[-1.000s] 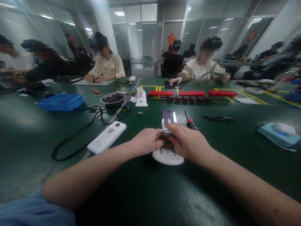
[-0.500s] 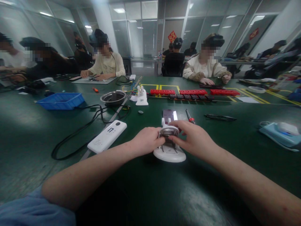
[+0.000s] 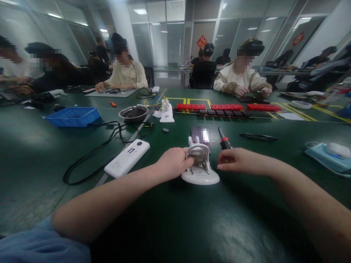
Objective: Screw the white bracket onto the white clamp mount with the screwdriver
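Observation:
My left hand (image 3: 177, 162) is closed around the left side of a white plastic stand (image 3: 201, 178) with an oval base and an upright frame. Inside the frame sits a round greyish part (image 3: 197, 157), partly hidden by my thumb. Just right of the stand, my right hand (image 3: 237, 159) is low over the table with its fingers curled together. A tiny dark thing shows at its fingertips, too small to name. Beyond that hand lies a screwdriver (image 3: 225, 141) with a red and black handle. A phone (image 3: 202, 133) with its screen lit lies behind the stand.
On the green table, a white power bank (image 3: 127, 157) and black cables lie left. Further back are a blue tray (image 3: 72, 117), a metal bowl (image 3: 134, 112), another white stand (image 3: 166, 112) and red strips (image 3: 226, 107). Tweezers (image 3: 259, 137) lie right. Co-workers sit opposite.
My right hand has let go of the white stand and moved right, down beside it, uncovering the frame. My left hand keeps its hold on the stand.

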{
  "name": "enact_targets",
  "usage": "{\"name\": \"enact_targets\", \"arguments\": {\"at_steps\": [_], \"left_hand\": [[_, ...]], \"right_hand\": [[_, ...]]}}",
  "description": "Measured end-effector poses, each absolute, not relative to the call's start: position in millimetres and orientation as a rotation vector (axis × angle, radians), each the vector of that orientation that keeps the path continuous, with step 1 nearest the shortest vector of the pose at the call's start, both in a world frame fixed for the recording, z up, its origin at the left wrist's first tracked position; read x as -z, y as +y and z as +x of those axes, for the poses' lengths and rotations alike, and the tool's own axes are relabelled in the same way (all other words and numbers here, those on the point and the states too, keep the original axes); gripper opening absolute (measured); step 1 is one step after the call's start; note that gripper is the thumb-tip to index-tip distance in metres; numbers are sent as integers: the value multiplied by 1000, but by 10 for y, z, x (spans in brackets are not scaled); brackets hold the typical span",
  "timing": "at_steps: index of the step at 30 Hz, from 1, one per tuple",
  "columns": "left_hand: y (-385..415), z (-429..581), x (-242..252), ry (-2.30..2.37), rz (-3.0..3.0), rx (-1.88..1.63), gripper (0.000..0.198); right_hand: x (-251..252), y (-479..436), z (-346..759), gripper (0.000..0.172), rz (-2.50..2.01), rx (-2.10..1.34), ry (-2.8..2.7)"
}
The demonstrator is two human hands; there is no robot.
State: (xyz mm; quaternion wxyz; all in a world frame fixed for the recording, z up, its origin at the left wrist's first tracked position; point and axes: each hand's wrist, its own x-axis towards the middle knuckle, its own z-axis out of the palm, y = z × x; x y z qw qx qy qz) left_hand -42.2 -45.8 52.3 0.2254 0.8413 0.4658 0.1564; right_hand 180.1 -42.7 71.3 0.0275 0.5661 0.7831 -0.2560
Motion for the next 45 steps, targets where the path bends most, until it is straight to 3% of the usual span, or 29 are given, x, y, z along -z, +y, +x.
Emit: {"name": "enact_targets", "arguments": {"at_steps": [4, 13, 27, 32, 40, 45], "left_hand": [[-459, -428, -517, 1265, 2325, -440, 25], [-440, -426, -512, 1310, 2360, -408, 27], [-466, -436, -542, 1295, 2355, -403, 29], [-464, -424, -535, 1302, 2343, -406, 28], [-457, -421, -560, 1238, 2236, -340, 26], [-429, -436, -540, 1191, 2144, -318, 27]], "right_hand": [[-385, -381, 1774, 27, 1874, 486, 2260], [-379, -412, 1665, 12, 1943, 464, 2301], [-576, -332, 1840, 4, 2198, 1259, 2410], [-706, -388, 1812, 14, 2289, 1164, 2593], [-1072, -758, 1438, 22, 2179, 1478, 2870], [-990, -734, 1410, 17, 2033, 1997, 2684]]}}
